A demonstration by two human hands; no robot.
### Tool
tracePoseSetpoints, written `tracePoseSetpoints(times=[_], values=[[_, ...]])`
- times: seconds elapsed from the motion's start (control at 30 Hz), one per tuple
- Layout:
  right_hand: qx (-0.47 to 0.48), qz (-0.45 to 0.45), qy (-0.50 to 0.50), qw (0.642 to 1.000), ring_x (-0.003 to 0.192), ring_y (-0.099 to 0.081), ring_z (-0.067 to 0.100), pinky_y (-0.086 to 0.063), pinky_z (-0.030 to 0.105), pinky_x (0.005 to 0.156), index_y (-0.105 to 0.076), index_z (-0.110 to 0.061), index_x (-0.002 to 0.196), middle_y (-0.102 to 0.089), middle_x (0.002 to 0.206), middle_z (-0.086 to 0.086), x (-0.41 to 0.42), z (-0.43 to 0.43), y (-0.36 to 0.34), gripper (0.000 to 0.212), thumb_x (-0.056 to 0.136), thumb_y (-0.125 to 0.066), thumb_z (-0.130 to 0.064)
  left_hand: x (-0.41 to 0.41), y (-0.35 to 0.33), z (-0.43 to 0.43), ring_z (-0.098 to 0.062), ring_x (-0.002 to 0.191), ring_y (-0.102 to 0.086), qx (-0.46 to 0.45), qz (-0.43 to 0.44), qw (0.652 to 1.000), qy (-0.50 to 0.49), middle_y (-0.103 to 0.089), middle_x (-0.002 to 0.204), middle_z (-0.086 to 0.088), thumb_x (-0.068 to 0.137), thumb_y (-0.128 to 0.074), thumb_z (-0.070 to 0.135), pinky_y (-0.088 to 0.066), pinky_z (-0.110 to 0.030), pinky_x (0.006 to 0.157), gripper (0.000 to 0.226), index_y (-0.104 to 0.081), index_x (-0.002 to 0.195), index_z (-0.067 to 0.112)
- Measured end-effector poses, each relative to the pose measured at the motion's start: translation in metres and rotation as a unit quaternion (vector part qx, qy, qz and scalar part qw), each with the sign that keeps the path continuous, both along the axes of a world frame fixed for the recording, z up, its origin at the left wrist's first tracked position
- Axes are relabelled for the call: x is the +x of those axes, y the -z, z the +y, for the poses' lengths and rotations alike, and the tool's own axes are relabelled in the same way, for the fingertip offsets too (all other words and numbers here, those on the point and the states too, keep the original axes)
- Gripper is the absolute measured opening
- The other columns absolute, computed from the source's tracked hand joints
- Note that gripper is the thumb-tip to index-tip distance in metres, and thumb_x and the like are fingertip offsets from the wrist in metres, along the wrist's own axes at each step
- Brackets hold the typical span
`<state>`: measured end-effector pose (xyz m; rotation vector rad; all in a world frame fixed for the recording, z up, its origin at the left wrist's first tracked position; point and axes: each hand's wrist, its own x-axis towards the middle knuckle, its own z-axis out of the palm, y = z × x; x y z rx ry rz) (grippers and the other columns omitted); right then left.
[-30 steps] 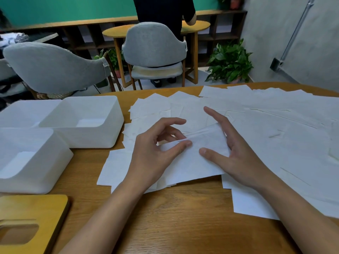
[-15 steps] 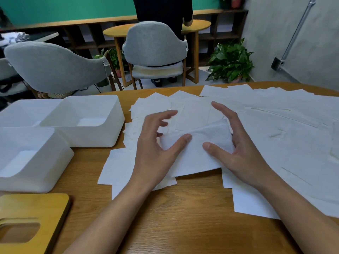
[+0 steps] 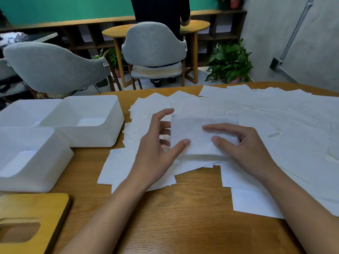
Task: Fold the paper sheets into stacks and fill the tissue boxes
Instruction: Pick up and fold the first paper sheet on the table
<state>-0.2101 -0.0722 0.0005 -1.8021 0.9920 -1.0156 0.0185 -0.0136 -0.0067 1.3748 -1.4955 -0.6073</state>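
Observation:
I hold one folded white paper sheet (image 3: 199, 132) a little above the loose paper sheets (image 3: 286, 136) that cover the middle and right of the wooden table (image 3: 183, 213). My left hand (image 3: 157, 151) pinches its left edge, thumb on top and fingers spread behind. My right hand (image 3: 245, 145) grips its right side, with forefinger and thumb lying across the top. Three open white tissue boxes stand at the left: one nearest the paper (image 3: 86, 121), one closer to me (image 3: 31, 158), one behind (image 3: 25, 110).
A yellow wooden lid (image 3: 29, 219) with a slot lies at the near left corner. Beyond the table's far edge stand two grey chairs (image 3: 154, 44), a small round table, a potted plant (image 3: 229, 63) and a person in dark clothes.
The sheet, flat under my hands a second ago, has been folded over into a smaller rectangle and lifted. My right forefinger and thumb have moved onto its top.

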Motion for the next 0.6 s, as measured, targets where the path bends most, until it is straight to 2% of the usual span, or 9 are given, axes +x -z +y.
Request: tracePoseSetpoints(times=[0.07, 0.17, 0.23, 0.33, 0.43, 0.5, 0.6], values=[[-0.011, -0.020, 0.044, 0.999, 0.120, -0.060, -0.010, -0.041, 0.004, 0.099, -0.079, -0.031, 0.115, -0.073, 0.118, -0.027, -0.003, -0.005, 0.002, 0.034, 0.097, -0.068, -0.003, 0.008, 0.005, -0.002, -0.008, 0.113, -0.059, -0.012, -0.138, 0.990, 0.020, -0.057, 0.124, 0.019, 0.085, -0.086, 0.041, -0.049, -0.018, 0.085, 0.065, -0.047, 0.137, 0.039], [-0.009, -0.027, 0.064, 0.998, 0.123, -0.060, -0.006, -0.042, 0.010, 0.105, -0.079, -0.030, 0.116, -0.074, 0.121, -0.022, -0.007, -0.011, 0.007, 0.034, 0.098, -0.066, -0.003, 0.017, 0.011, -0.003, -0.005, 0.120, -0.052, 0.010, -0.267, 0.959, 0.093, -0.052, 0.124, 0.022, 0.082, -0.085, 0.054, -0.047, -0.029, 0.098, 0.048, -0.064, 0.122, 0.038], [-0.012, -0.019, 0.067, 0.997, 0.123, -0.059, -0.007, -0.042, 0.011, 0.107, -0.079, -0.030, 0.116, -0.073, 0.122, -0.023, -0.006, -0.011, 0.009, 0.034, 0.098, -0.066, -0.004, 0.018, 0.015, -0.003, -0.003, 0.119, -0.051, 0.024, -0.288, 0.951, 0.108, -0.052, 0.120, 0.024, 0.081, -0.082, 0.062, -0.046, -0.033, 0.101, 0.041, -0.071, 0.113, 0.039], [-0.017, -0.011, 0.068, 0.997, 0.122, -0.059, -0.009, -0.041, 0.008, 0.104, -0.079, -0.032, 0.116, -0.072, 0.121, -0.026, -0.004, -0.011, 0.011, 0.035, 0.099, -0.066, -0.005, 0.017, 0.017, -0.004, -0.002, 0.113, -0.054, 0.015, -0.294, 0.950, 0.104, -0.060, 0.112, 0.022, 0.084, -0.077, 0.063, -0.047, -0.035, 0.100, 0.036, -0.076, 0.109, 0.037], [-0.016, -0.010, 0.059, 0.998, 0.124, -0.059, -0.005, -0.043, 0.013, 0.106, -0.078, -0.033, 0.116, -0.073, 0.122, -0.023, -0.004, -0.012, 0.012, 0.035, 0.099, -0.066, -0.005, 0.015, 0.016, -0.004, 0.000, 0.113, -0.055, 0.020, -0.295, 0.950, 0.102, -0.063, 0.111, 0.022, 0.086, -0.071, 0.067, -0.044, -0.030, 0.099, 0.038, -0.078, 0.109, 0.036], [-0.019, -0.005, 0.055, 0.998, 0.125, -0.059, -0.004, -0.043, 0.015, 0.107, -0.078, -0.033, 0.116, -0.073, 0.123, -0.022, -0.004, -0.012, 0.012, 0.034, 0.099, -0.066, -0.006, 0.012, 0.018, -0.004, 0.000, 0.111, -0.055, 0.011, -0.312, 0.946, 0.091, -0.064, 0.111, 0.021, 0.090, -0.071, 0.061, -0.043, -0.029, 0.097, 0.033, -0.077, 0.110, 0.036], [-0.020, 0.002, 0.050, 0.999, 0.126, -0.058, -0.004, -0.042, 0.010, 0.106, -0.078, -0.034, 0.117, -0.072, 0.124, -0.022, -0.004, -0.012, 0.012, 0.034, 0.099, -0.066, -0.007, 0.006, 0.021, -0.005, -0.003, 0.104, -0.057, -0.012, -0.333, 0.940, 0.080, -0.067, 0.107, 0.018, 0.093, -0.072, 0.052, -0.041, -0.029, 0.091, 0.022, -0.078, 0.105, 0.034]])
